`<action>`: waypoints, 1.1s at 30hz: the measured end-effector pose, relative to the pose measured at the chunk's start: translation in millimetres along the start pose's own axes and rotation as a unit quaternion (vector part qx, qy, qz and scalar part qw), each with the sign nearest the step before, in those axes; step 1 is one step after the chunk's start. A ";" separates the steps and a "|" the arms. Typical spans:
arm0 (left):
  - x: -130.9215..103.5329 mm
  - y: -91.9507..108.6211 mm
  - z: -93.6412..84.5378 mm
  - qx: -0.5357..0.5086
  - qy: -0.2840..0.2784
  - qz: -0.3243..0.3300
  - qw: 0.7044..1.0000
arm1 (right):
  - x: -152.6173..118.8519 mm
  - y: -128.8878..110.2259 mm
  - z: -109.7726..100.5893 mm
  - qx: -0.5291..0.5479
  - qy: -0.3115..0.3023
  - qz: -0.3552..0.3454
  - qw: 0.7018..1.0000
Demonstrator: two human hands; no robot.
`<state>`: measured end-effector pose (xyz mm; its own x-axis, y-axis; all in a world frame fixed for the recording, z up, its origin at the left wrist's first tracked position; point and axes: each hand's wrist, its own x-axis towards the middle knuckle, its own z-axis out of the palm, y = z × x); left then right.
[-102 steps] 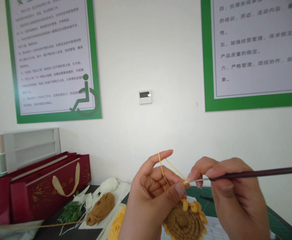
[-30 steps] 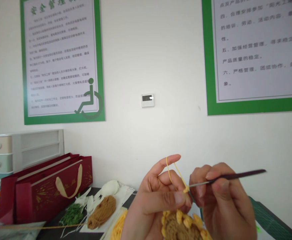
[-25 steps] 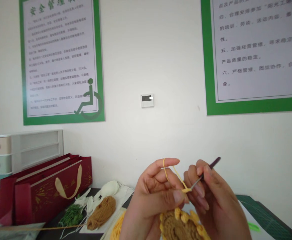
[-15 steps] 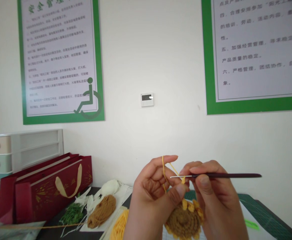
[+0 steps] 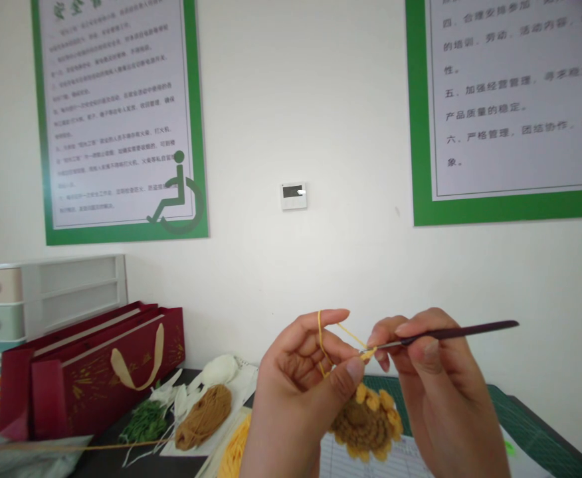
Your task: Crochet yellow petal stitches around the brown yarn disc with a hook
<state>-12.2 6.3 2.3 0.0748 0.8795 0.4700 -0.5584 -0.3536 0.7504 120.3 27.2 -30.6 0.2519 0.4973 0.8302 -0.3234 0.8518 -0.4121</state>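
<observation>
My left hand [image 5: 305, 385] pinches the edge of a round crochet piece [image 5: 365, 425], brown in the middle with yellow loops around its rim. Yellow yarn [image 5: 320, 332] runs over the raised left index finger to the hook. Between its thumb and fingers, my right hand [image 5: 435, 372] grips a crochet hook [image 5: 460, 330] with a dark handle. The hook's metal tip touches the yellow stitches beside the left thumb. The handle points to the right and slightly up.
Brown yarn [image 5: 204, 417], green yarn [image 5: 145, 421] and yellow yarn [image 5: 234, 451] lie at the left on the dark table. Behind them stand dark red gift bags [image 5: 101, 365] and a drawer unit [image 5: 74, 289]. A green mat [image 5: 525, 425] and printed paper are under the hands.
The hook has tilted, its handle end higher and its tip now in the yellow stitches. My right hand has shifted slightly right, and the crochet piece has tipped and risen.
</observation>
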 end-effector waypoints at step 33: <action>-0.8 -1.6 -1.2 -0.027 0.016 -0.046 0.998 | 1.1 10.9 -19.2 -0.244 -0.104 -0.288 0.920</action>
<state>-12.3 6.6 0.2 0.1020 0.9177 0.3840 -0.5936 -0.2536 0.7638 134.6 40.2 -41.3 0.0563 -0.0580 0.9967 0.2699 0.9620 0.0407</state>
